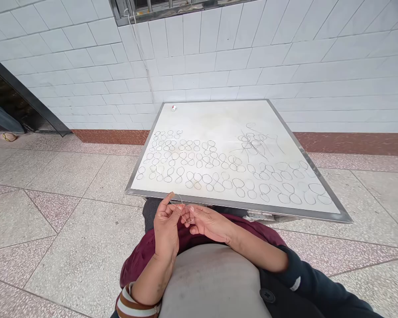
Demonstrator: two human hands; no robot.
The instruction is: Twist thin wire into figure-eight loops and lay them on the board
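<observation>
Both hands work on one thin wire (pixel 182 210) bent into a figure-eight of two loops, held just in front of the table's near edge. My left hand (pixel 166 227) pinches it at the left, one loop standing up by the raised forefinger. My right hand (pixel 209 222) reaches in from the right, its fingertips closed on the other loop; the exact contact is partly hidden by the fingers. Many similar figure-eight wire pieces (pixel 240 192) lie in rows on the white tabletop (pixel 212 117) ahead.
A loose heap of thin wires (pixel 253 140) lies toward the table's right rear. A small white-and-red object (pixel 174 107) sits near the back left corner. The metal table rim (pixel 225 204) runs close beyond my hands. A tiled wall (pixel 219 66) stands behind the table.
</observation>
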